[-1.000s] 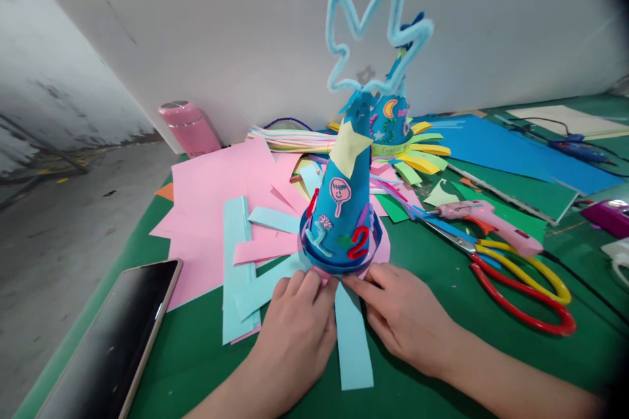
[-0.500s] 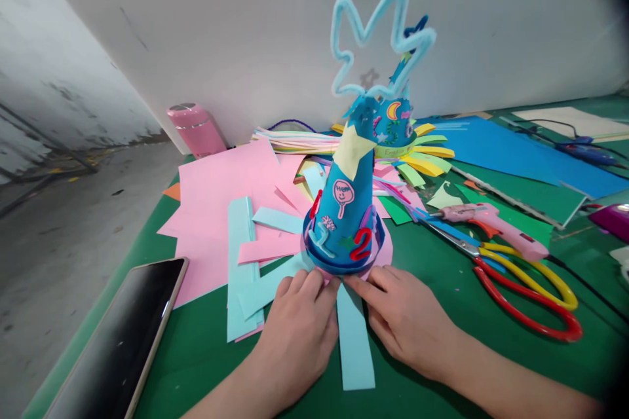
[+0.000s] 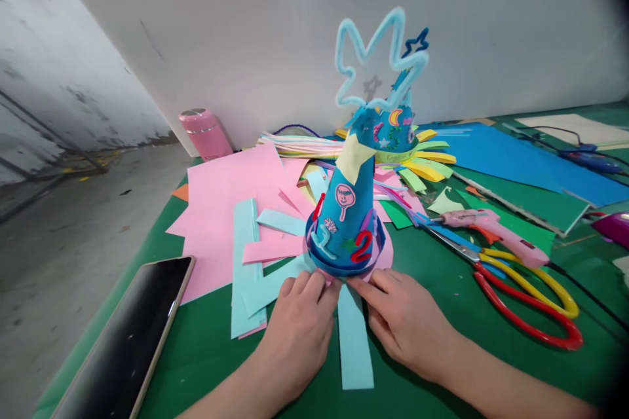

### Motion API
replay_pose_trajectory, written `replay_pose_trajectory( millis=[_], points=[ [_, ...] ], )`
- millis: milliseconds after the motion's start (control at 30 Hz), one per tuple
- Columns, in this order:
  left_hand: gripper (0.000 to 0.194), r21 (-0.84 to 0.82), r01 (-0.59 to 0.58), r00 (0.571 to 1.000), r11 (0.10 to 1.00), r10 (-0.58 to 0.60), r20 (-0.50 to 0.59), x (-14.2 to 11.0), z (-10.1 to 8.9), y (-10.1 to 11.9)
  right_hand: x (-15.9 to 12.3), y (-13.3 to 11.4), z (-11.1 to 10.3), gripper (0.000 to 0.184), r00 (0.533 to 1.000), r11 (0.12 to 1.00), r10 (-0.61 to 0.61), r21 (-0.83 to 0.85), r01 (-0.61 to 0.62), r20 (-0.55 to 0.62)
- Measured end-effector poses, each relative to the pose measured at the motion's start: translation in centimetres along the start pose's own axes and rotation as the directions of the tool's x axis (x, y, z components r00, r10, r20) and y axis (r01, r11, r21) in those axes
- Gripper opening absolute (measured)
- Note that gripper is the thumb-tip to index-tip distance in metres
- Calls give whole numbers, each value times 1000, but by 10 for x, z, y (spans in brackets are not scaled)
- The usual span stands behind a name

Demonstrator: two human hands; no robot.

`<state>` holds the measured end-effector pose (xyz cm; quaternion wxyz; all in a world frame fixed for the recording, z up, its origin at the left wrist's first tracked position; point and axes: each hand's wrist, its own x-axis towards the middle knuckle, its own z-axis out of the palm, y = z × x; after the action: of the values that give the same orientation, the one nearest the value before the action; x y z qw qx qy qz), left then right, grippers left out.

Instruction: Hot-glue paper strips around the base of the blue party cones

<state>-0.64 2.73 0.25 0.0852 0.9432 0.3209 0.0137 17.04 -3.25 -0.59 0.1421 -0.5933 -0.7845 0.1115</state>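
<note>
A blue paper cone hat (image 3: 352, 203) stands upright in front of me, with a pale yellow star, a pink lollipop cutout and fuzzy-stem numbers on it. A large light-blue fuzzy star outline (image 3: 403, 19) tops it. Under its rim lies a pink paper ring (image 3: 388, 245). A light-blue paper strip (image 3: 355, 353) runs from the hat's front edge toward me. At that edge my left hand (image 3: 302, 327) is closed, its fingertips pressing the strip's inner end from the left. My right hand (image 3: 405, 321) presses there from the right, fingers curled and together. The fingertips partly hide the joint.
Left are a phone (image 3: 128, 340), pink paper sheets (image 3: 221, 190), light-blue strips (image 3: 246, 262) and a pink bottle (image 3: 206, 134). Scissors (image 3: 531, 321) and a pink glue gun (image 3: 496, 229) lie right. A second decorated hat (image 3: 396, 127) stands behind, near blue sheets (image 3: 521, 157).
The view has shifted slightly, so the background sits a little lower and farther right. Both hands stay pressed at the hat's front edge, and the strip keeps its place.
</note>
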Motion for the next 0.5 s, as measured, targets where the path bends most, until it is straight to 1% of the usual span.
replay_pose_trajectory(
  millis=[133, 233, 400, 500],
  points=[
    [47, 29, -16, 1000, 999, 16, -5, 0, 0, 0, 0, 1, 1, 39, 1000, 1000, -6, 20, 6, -21],
    [45, 38, -6, 1000, 999, 5, 10, 0, -2, 0, -1, 1, 0, 39, 999, 999, -11, 46, 13, -33],
    [43, 11, 16, 1000, 1000, -16, 10, 1, -5, 1, -3, 2, 0, 38, 999, 998, 11, 70, -8, -46],
    [43, -10, 20, 1000, 1000, -20, 6, 2, -5, 1, -3, 3, 0, 38, 999, 998, 4, 65, -1, -53]
  ],
)
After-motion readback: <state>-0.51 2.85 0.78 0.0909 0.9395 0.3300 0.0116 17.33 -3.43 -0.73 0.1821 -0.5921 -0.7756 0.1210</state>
